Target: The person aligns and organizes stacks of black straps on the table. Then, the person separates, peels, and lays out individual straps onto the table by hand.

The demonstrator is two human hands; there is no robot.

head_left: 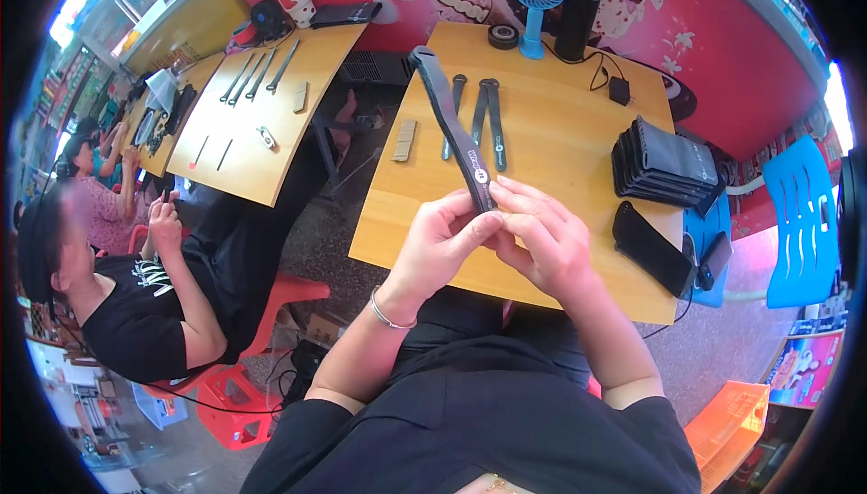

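A long black strap [448,113] with a looped, rounded far end and white print rises at a slant over the table. My left hand [444,239] is closed on its near end, thumb on top. My right hand [547,239] pinches the same end from the other side, so the fingers of both hands meet there and hide the tip. Beyond my hands, several similar straps [497,128] lie flat on the wooden table [388,214]. To their left sits a small tan row of cards or labels [405,140].
On the right, a stack of black folded straps [664,164] stands near a black pouch [652,248]. Along the back are a blue handheld fan [536,6], a black bottle [578,20] and a tape roll [503,36]. A person [163,286] sits at the left table.
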